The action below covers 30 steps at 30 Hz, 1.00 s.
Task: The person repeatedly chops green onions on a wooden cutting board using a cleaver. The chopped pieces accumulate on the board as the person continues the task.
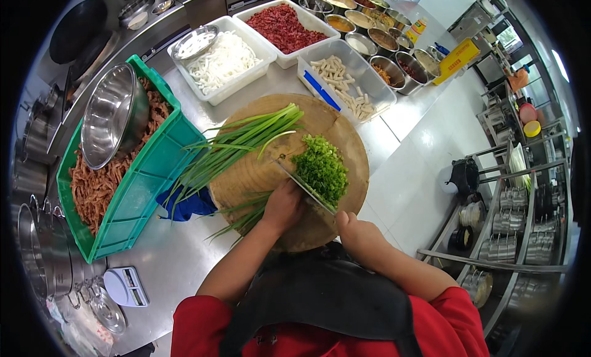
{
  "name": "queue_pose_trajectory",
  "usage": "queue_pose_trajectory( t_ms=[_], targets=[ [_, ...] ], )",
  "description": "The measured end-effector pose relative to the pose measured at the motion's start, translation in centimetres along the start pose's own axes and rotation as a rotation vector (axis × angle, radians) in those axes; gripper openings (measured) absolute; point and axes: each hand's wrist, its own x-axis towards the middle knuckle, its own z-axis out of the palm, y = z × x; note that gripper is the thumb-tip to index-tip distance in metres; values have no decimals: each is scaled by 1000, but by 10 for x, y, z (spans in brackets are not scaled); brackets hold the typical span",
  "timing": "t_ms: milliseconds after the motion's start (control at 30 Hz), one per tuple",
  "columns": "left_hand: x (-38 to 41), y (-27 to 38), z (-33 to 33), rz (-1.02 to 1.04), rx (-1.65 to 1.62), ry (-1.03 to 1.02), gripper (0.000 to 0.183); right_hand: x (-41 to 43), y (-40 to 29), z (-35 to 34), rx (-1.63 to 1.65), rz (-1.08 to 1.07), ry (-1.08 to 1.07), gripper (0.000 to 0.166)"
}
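A round wooden chopping block stands before me. My right hand grips the handle of a kitchen knife, whose blade lies between my left hand and a heap of chopped green onions. Bent over a bunch of green onions, my left hand holds them close to the blade; its fingertips are partly hidden. A second bunch of long green onions lies across the block's far left part, its leaves hanging over the edge.
Left stands a green plastic crate of brown shredded food, a steel bowl on top. Beyond the block are tubs of white strips, red pieces and short pale pieces, plus several steel seasoning pots. A kitchen scale sits lower left.
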Motion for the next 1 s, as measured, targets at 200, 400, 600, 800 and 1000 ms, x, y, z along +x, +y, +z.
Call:
queue_pose_trajectory(
  t_ms=[200, 400, 600, 800, 1000],
  targets=[
    [-2, -5, 6, 59, -23, 48, 23, 44, 6, 14, 1, -26, 48, 14],
    [-7, -6, 7, 43, 5, 64, 19, 19, 9, 0, 6, -42, 4, 14],
    [-6, -9, 11, 49, -11, 27, 19, 47, 7, 16, 10, -79, 95, 14],
    [-5, -5, 7, 42, -11, 77, 19, 23, 5, 4, 25, -8, -12, 15],
    [-7, -5, 6, 45, 4, 52, 16, 36, 10, 10, 67, -64, 30, 13]
  ],
)
